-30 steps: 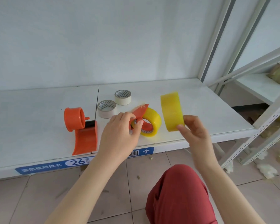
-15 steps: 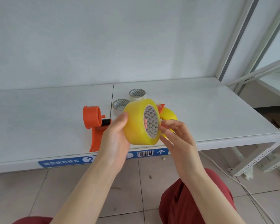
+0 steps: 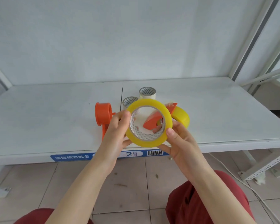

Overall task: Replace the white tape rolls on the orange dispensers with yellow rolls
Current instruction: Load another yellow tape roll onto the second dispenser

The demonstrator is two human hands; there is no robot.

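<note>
I hold a yellow tape roll (image 3: 136,141) in front of me with both hands, its open core facing me. My left hand (image 3: 116,133) grips its left rim and my right hand (image 3: 179,141) grips its lower right rim. Behind it on the white shelf (image 3: 55,118) lies an orange dispenser (image 3: 153,122) carrying a second yellow roll (image 3: 182,118), seen partly through the core. An empty orange dispenser (image 3: 103,115) stands to the left, partly hidden by my left hand. Two white tape rolls (image 3: 147,92) (image 3: 128,101) sit flat further back.
The shelf's front edge carries a blue label strip (image 3: 71,156) and a barcode. A slanted shelf post (image 3: 255,38) rises at the right, with a metal bracket (image 3: 265,167) and a white cable (image 3: 225,170) on the tiled floor. My red-clad knees fill the bottom.
The yellow roll went from my right hand alone to both hands and turned until its core faces me. My left hand let go of the loaded dispenser. The view shifted left.
</note>
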